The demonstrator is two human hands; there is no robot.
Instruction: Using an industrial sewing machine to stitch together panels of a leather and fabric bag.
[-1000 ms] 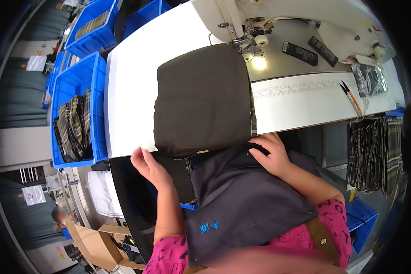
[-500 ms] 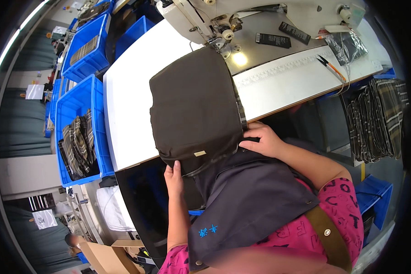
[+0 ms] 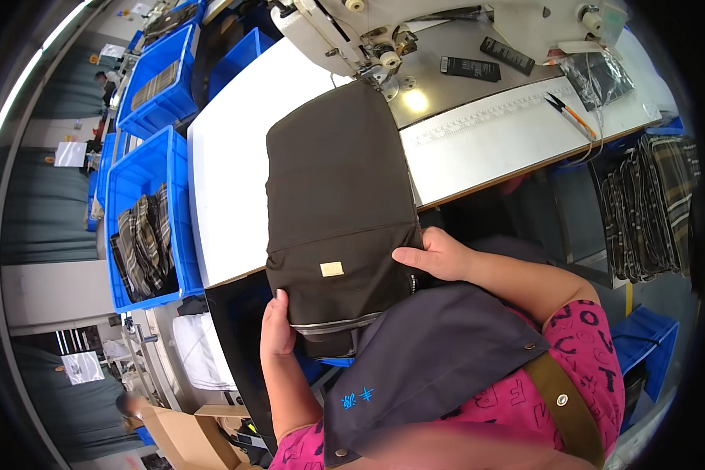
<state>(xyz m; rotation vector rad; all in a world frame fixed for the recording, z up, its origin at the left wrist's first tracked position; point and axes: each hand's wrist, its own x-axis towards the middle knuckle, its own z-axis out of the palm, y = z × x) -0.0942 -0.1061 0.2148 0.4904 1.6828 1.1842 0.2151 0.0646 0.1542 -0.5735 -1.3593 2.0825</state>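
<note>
A dark brown fabric piece [image 3: 337,172] lies over the front edge of the white sewing table, its far end by the needle area of a sewing machine [image 3: 376,59]. Its near part carries a small pale label [image 3: 332,269], and a zipper [image 3: 341,323] runs across below that. My right hand [image 3: 439,254] pinches the right edge, thumb on top and fingers mostly hidden under the cloth. At the left edge, my left hand [image 3: 278,325] grips the same piece, thumb pointing up; its other fingers are largely out of sight.
Orange-handled tweezers [image 3: 570,116] rest near a ruler scale [image 3: 478,117] on the table. Black tags [image 3: 470,68] and a clear plastic packet [image 3: 598,78] lie farther back. Plaid pieces fill a blue bin [image 3: 182,235] at left; more plaid pieces [image 3: 650,207] hang at right.
The near part of the fabric has been drawn out flatter toward me, so label and zipper show more fully. My left hand has shifted down and left; my right hand's thumb reaches further over the cloth.
</note>
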